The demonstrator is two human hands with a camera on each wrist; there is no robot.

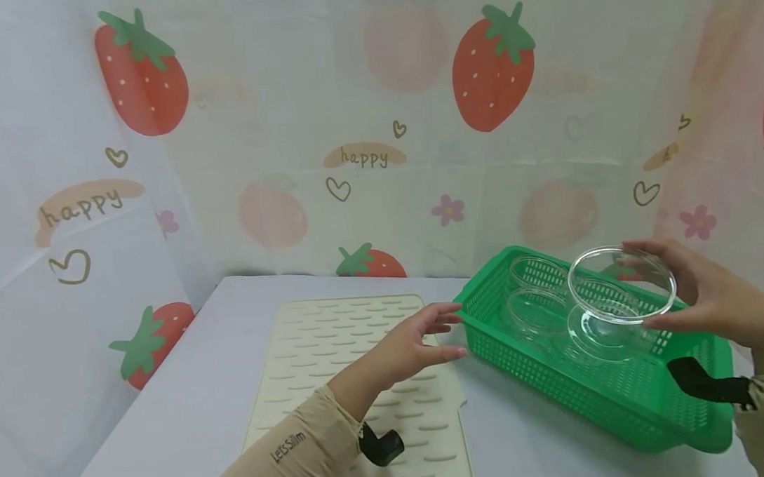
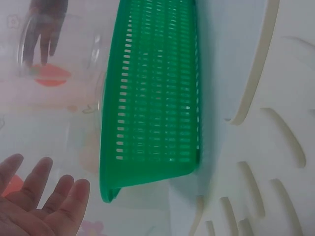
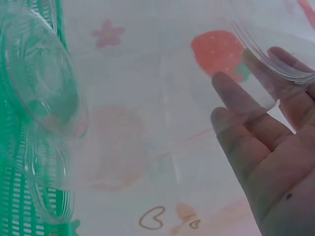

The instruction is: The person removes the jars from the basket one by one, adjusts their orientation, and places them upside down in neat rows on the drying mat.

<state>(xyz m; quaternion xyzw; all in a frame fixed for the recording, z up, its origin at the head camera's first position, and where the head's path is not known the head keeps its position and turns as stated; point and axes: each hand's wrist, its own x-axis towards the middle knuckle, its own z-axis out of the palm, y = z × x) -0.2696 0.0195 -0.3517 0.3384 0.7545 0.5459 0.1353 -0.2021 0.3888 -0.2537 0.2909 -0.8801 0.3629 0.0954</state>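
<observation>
Basket (image 1: 551,378) holds clear dishes (image 1: 536,310); right hand (image 1: 715,304) grips clear bowl (image 1: 619,300).

The right hand (image 3: 278,142) holds a transparent bowl (image 3: 268,64) at upper right, its fingertips partly seen through the clear wall. Along the left edge, a tilted transparent dish (image 3: 44,73) and a second clear dish (image 3: 49,182) below it show against a green slotted basket (image 3: 14,211). Behind, a pale cloth (image 3: 170,123) bears a red strawberry and pink flower.
</observation>
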